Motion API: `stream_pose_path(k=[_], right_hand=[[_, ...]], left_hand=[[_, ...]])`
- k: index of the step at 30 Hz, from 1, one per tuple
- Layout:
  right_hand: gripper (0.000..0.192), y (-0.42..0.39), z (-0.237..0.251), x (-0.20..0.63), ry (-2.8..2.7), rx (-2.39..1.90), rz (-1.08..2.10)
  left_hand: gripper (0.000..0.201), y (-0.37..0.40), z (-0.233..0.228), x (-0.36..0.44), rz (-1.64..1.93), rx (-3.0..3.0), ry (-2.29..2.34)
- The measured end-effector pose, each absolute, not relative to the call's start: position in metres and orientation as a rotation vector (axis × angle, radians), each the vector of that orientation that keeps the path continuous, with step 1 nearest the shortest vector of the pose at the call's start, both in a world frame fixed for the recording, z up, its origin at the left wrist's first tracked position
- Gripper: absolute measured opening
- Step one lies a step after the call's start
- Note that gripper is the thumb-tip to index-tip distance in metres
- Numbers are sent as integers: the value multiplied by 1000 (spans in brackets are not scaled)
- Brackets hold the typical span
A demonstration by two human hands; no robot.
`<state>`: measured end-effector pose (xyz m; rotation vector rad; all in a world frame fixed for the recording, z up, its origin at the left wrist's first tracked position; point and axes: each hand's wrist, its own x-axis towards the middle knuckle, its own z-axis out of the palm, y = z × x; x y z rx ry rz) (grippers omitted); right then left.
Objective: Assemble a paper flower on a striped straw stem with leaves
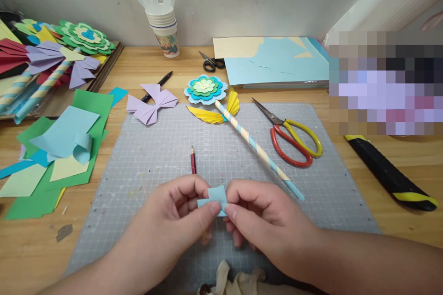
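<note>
Between my two hands is a small piece of light blue paper (217, 192), folded or overlapping, held above the cutting mat (114, 203). My left hand (183, 214) pinches its left side, thumb on top. On its right edge my right hand (263, 212) closes with thumb and fingers. A red pencil (193, 161) lies just beyond my left hand, its lower end hidden. Farther off rests a paper flower (205, 87) with yellow pleated leaves (207, 115) and a striped paper stem (254, 143). To its left sits a lilac folded paper bow (152, 103).
Red-and-yellow-handled scissors (292, 140) lie right of the stem, and a black-and-yellow cutter (391, 175) lies beside the mat. Paper scraps (69, 138) pile up at left. Small black scissors (210, 62), a black pen (157, 85), stacked paper cups (164, 32) and blue paper sheets (277, 69) are behind.
</note>
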<state>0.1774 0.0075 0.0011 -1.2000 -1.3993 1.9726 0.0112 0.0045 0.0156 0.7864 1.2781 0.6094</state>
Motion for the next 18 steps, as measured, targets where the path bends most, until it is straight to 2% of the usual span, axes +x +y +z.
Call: stream_pose_path(k=[7,18], right_hand=[[7,8,4,175,-1343,-1147,1941],[12,10,5,173,-1184,-1208,1983]], left_hand=[[20,5,17,7,774,807,1271],[21,5,20,12,717,848,1287]])
